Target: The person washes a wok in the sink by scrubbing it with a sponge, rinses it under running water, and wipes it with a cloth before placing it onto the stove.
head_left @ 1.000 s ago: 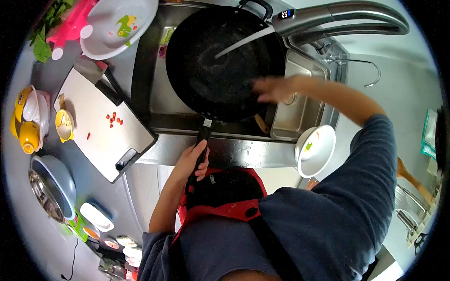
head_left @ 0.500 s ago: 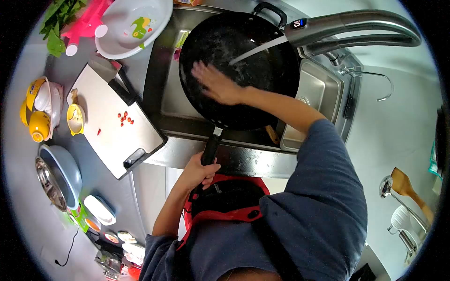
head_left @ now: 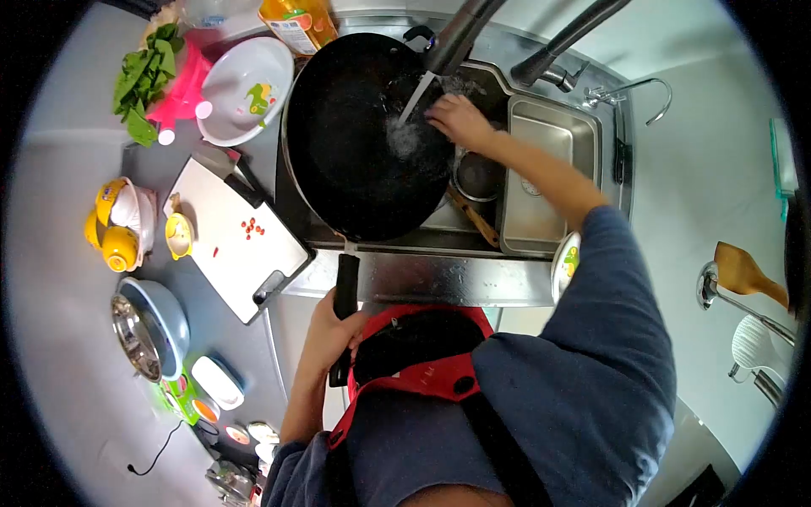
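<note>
A black wok (head_left: pixel 355 160) is over the sink, its rim appearing tilted. My left hand (head_left: pixel 328 334) is wrapped round the wok's long black handle (head_left: pixel 345 287). My right hand (head_left: pixel 461 123) is by the wok's right rim, fingers apart and slightly bent, with nothing visible in them. Just left of those fingers, a stream of water (head_left: pixel 415 101) runs from the tap (head_left: pixel 463 40) into the wok and splashes. Below the right forearm, a small dark round pan or bowl (head_left: pixel 478 176) and a wooden handle (head_left: pixel 473 216) show in the sink.
A steel side basin (head_left: pixel 553 135) adjoins on the right. Left of the sink lies a white cutting board (head_left: pixel 228 270) with chopped red chili (head_left: pixel 252 228) and a knife (head_left: pixel 232 176). Beyond are a white basin (head_left: pixel 236 76), leafy greens (head_left: pixel 145 84) and a blue basin (head_left: pixel 169 321).
The wok has shifted left and tilted. My right hand has moved from inside the wok to its right rim. The tap head now points down more steeply. My left hand keeps the handle.
</note>
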`<action>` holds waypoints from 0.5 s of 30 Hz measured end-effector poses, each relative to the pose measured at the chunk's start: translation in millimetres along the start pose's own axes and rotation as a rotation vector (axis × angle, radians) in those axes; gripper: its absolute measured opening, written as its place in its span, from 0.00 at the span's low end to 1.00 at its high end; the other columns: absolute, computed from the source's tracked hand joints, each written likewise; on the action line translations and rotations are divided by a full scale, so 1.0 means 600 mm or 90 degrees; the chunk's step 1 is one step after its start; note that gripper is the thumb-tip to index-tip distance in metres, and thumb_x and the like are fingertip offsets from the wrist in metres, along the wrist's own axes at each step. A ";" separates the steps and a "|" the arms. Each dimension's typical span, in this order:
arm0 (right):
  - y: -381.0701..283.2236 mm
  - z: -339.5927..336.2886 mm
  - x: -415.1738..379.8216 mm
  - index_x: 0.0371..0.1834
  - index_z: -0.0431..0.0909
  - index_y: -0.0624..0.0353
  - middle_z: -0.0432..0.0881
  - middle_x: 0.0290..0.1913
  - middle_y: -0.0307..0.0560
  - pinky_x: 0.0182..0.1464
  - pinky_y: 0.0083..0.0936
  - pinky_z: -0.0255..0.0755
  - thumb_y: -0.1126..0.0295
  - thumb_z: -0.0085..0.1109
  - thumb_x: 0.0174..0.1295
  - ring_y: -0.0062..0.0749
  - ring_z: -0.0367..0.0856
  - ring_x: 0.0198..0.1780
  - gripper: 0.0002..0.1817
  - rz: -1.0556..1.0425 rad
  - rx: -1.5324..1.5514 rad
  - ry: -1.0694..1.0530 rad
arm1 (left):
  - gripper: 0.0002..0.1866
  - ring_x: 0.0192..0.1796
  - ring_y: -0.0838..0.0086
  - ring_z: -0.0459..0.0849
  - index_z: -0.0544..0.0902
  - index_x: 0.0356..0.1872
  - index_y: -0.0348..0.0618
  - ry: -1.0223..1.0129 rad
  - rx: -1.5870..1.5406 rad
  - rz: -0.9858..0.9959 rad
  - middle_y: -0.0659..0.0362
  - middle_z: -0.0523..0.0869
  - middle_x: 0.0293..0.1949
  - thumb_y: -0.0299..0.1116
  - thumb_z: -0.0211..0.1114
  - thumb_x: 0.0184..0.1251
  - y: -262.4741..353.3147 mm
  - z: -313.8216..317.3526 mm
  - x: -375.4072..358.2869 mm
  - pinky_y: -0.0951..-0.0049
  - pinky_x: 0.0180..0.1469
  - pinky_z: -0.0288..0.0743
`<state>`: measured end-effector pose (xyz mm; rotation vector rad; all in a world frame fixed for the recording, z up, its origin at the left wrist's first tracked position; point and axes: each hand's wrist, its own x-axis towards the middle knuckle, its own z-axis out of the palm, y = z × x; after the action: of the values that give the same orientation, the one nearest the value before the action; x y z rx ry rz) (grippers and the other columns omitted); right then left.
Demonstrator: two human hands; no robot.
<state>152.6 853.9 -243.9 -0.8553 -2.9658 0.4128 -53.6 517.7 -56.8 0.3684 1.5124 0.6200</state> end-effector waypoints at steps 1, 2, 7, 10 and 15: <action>-0.014 0.032 0.026 0.51 0.79 0.57 0.80 0.44 0.45 0.57 0.38 0.67 0.55 0.50 0.66 0.37 0.73 0.50 0.20 0.114 0.230 0.069 | 0.12 0.13 0.80 0.69 0.70 0.39 0.32 0.050 0.050 0.008 0.62 0.71 0.14 0.23 0.59 0.53 0.006 0.002 -0.009 0.77 0.14 0.63; -0.037 0.068 0.050 0.47 0.81 0.57 0.80 0.39 0.44 0.51 0.38 0.71 0.55 0.49 0.67 0.36 0.75 0.43 0.19 0.232 0.466 0.133 | 0.13 0.13 0.80 0.69 0.70 0.40 0.32 0.097 0.103 0.009 0.62 0.71 0.14 0.23 0.59 0.53 0.009 0.003 -0.021 0.77 0.14 0.63; -0.118 0.047 0.146 0.31 0.81 0.54 0.73 0.25 0.42 0.37 0.28 0.69 0.56 0.46 0.69 0.31 0.73 0.30 0.18 0.447 1.527 0.160 | 0.17 0.12 0.79 0.70 0.71 0.45 0.31 0.217 0.223 0.031 0.63 0.71 0.15 0.25 0.60 0.54 0.032 0.007 -0.066 0.76 0.13 0.63; -0.109 0.051 0.171 0.19 0.70 0.52 0.67 0.20 0.38 0.32 0.23 0.65 0.56 0.46 0.69 0.30 0.68 0.23 0.20 0.345 1.730 0.109 | 0.15 0.11 0.78 0.71 0.73 0.43 0.34 0.297 0.290 0.048 0.61 0.71 0.14 0.25 0.61 0.53 0.025 0.001 -0.083 0.75 0.13 0.63; -0.086 0.056 0.186 0.21 0.71 0.55 0.72 0.20 0.39 0.26 0.25 0.65 0.62 0.51 0.65 0.30 0.68 0.21 0.15 0.236 1.460 0.301 | 0.14 0.15 0.71 0.75 0.74 0.39 0.33 0.402 0.434 0.082 0.56 0.74 0.16 0.25 0.63 0.52 0.034 0.009 -0.107 0.70 0.19 0.67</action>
<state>27.9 862.2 -268.2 -0.6393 -0.4960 2.1537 -48.3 497.0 7.1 0.8492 2.3170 0.3049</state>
